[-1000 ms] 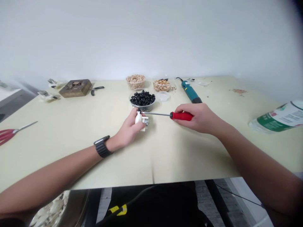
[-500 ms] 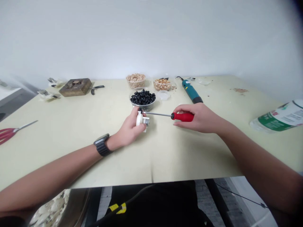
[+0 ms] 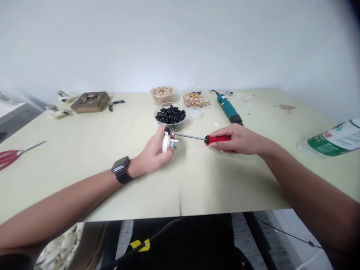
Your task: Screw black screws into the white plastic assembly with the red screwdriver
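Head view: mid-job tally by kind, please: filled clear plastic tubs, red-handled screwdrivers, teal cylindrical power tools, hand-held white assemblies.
Filled clear plastic tubs: 3
Red-handled screwdriver, in right hand: 1
Teal cylindrical power tool: 1
White assembly, in left hand: 1
Total: 6

This looks like a small assembly workshop; a pale bench [image 3: 84,146] against a plain wall [image 3: 180,41] carries clear tubs [image 3: 177,125] of small loose parts [image 3: 170,114], a corded teal power tool [image 3: 228,109] and red-handled scissors [image 3: 9,157]; a red-handled screwdriver [image 3: 222,138] is held above it; many white pieces [image 3: 63,243] lie heaped below.
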`<state>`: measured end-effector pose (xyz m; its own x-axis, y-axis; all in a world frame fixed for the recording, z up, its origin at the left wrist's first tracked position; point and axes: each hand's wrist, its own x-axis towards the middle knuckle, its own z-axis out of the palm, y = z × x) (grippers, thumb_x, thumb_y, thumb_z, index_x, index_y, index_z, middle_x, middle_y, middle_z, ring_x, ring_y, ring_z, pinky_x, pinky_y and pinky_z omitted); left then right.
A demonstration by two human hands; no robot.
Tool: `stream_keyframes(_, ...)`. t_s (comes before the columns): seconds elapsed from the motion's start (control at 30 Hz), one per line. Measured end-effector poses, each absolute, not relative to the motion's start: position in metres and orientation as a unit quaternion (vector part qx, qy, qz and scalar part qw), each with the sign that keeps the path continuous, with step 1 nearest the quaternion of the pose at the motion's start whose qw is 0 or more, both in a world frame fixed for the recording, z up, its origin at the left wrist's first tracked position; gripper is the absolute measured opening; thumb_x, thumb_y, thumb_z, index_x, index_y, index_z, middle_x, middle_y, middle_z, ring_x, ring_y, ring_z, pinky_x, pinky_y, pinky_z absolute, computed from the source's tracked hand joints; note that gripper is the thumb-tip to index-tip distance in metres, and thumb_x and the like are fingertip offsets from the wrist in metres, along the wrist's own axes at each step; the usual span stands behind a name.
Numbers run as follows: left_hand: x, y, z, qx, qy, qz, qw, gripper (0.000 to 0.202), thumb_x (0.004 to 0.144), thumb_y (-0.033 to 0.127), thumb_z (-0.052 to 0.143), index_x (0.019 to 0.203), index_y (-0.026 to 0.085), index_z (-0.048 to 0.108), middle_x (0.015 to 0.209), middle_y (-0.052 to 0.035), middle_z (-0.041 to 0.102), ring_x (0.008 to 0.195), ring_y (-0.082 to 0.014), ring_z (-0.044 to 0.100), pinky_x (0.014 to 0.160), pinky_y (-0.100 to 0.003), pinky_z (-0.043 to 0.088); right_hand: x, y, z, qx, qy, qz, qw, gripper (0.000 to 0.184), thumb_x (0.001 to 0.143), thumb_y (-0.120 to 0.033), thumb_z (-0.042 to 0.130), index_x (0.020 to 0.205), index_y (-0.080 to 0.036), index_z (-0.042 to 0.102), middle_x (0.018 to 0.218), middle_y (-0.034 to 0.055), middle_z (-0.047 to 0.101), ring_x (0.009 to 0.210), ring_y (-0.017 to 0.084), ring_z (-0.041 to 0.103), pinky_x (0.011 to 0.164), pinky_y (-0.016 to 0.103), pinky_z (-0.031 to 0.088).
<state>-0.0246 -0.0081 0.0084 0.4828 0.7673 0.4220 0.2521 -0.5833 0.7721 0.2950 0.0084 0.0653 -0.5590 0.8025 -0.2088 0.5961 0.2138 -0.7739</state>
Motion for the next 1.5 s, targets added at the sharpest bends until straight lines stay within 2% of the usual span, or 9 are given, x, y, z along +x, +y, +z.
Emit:
stream_keyframes(0.2, -0.024, -0.009, 0.009, 0.786, 0.309, 0.402, 0.354, 0.038, 0.087, 0.029, 0.065, 0.119, 0.021, 0.047, 0.109, -0.0064, 0.062, 0.088, -0.0197, 0.059, 0.077, -0.036, 0.049, 0.295, 0.01, 0.063, -0.459, -0.781, 0.405, 0.127, 0.036, 0.083, -0.054, 0.08, 0.099, -0.023, 0.07, 0.081, -0.0003, 0.07, 0.059, 0.012, 0.059, 0.055, 0.026, 0.044)
stream_keyframes(0.33, -0.021, -0.007, 0.007, 0.702, 0.338, 0.432, 0.454, 0.03, 0.087, 0.031, 0.064, 0.111, 0.021, 0.049, 0.101, -0.0036, 0.057, 0.081, -0.017, 0.054, 0.069, -0.031, 0.047, 0.289, 0.006, 0.053, -0.453, -0.849, 0.174, 0.211, 0.028, 0.095, -0.049, 0.066, 0.102, -0.024, 0.076, 0.093, 0.0046, 0.078, 0.078, 0.019, 0.069, 0.07, 0.031, 0.05)
stream_keyframes(0.47, -0.018, -0.005, 0.006, 0.67, 0.349, 0.441, 0.484, 0.027, 0.085, 0.03, 0.064, 0.108, 0.021, 0.051, 0.093, -0.0016, 0.054, 0.077, -0.016, 0.05, 0.067, -0.03, 0.044, 0.287, 0.002, 0.045, -0.424, -0.88, 0.012, 0.213, 0.032, 0.104, -0.045, 0.056, 0.115, -0.025, 0.078, 0.099, 0.0061, 0.08, 0.09, 0.022, 0.072, 0.074, 0.032, 0.049)
stream_keyframes(0.77, -0.026, -0.004, 0.008, 0.769, 0.328, 0.41, 0.365, 0.034, 0.085, 0.03, 0.065, 0.113, 0.021, 0.048, 0.102, -0.0037, 0.062, 0.082, -0.018, 0.056, 0.075, -0.034, 0.047, 0.29, 0.008, 0.056, -0.446, -0.826, 0.3, 0.171, 0.044, 0.098, -0.062, 0.063, 0.092, -0.022, 0.078, 0.069, -0.0007, 0.066, 0.056, 0.012, 0.052, 0.054, 0.027, 0.04)
stream_keyframes(0.9, -0.025, -0.001, 0.009, 0.761, 0.324, 0.416, 0.378, 0.034, 0.083, 0.029, 0.067, 0.111, 0.02, 0.049, 0.105, -0.0049, 0.061, 0.085, -0.0185, 0.056, 0.076, -0.033, 0.048, 0.289, 0.011, 0.055, -0.43, -0.824, 0.336, 0.154, 0.041, 0.096, -0.062, 0.066, 0.098, -0.022, 0.072, 0.074, -0.0004, 0.07, 0.06, 0.013, 0.059, 0.059, 0.027, 0.044)
stream_keyframes(1.03, -0.021, 0.004, 0.007, 0.676, 0.347, 0.44, 0.479, 0.039, 0.079, 0.03, 0.071, 0.111, 0.021, 0.051, 0.104, -0.0043, 0.059, 0.085, -0.0175, 0.055, 0.07, -0.029, 0.05, 0.286, 0.01, 0.048, -0.428, -0.827, 0.29, 0.22, 0.039, 0.087, -0.056, 0.078, 0.103, -0.023, 0.064, 0.098, 0.0049, 0.078, 0.079, 0.018, 0.07, 0.069, 0.029, 0.051)
stream_keyframes(1.17, -0.018, 0.006, 0.008, 0.613, 0.356, 0.466, 0.53, 0.04, 0.077, 0.028, 0.073, 0.111, 0.02, 0.054, 0.115, -0.0068, 0.061, 0.091, -0.0189, 0.056, 0.07, -0.029, 0.056, 0.282, 0.006, 0.042, -0.449, -0.85, 0.152, 0.229, 0.025, 0.098, -0.046, 0.066, 0.109, -0.024, 0.071, 0.102, 0.0054, 0.079, 0.084, 0.02, 0.071, 0.073, 0.03, 0.051)
stream_keyframes(1.3, -0.017, 0.005, 0.007, 0.566, 0.356, 0.467, 0.579, 0.036, 0.077, 0.025, 0.068, 0.112, 0.019, 0.058, 0.119, -0.0085, 0.06, 0.095, -0.0202, 0.058, 0.069, -0.031, 0.061, 0.276, 0.0, 0.038, -0.442, -0.869, 0.015, 0.223, 0.028, 0.106, -0.041, 0.054, 0.12, -0.025, 0.072, 0.117, 0.0059, 0.081, 0.1, 0.023, 0.074, 0.08, 0.033, 0.052)
stream_keyframes(1.5, -0.017, 0.003, 0.002, 0.552, 0.359, 0.47, 0.587, 0.03, 0.082, 0.028, 0.07, 0.105, 0.021, 0.053, 0.102, -0.0032, 0.056, 0.079, -0.0151, 0.056, 0.055, -0.025, 0.052, 0.271, -0.005, 0.031, -0.415, -0.879, -0.122, 0.201, 0.031, 0.106, -0.043, 0.055, 0.118, -0.022, 0.073, 0.105, 0.0056, 0.082, 0.087, 0.021, 0.074, 0.068, 0.032, 0.047)
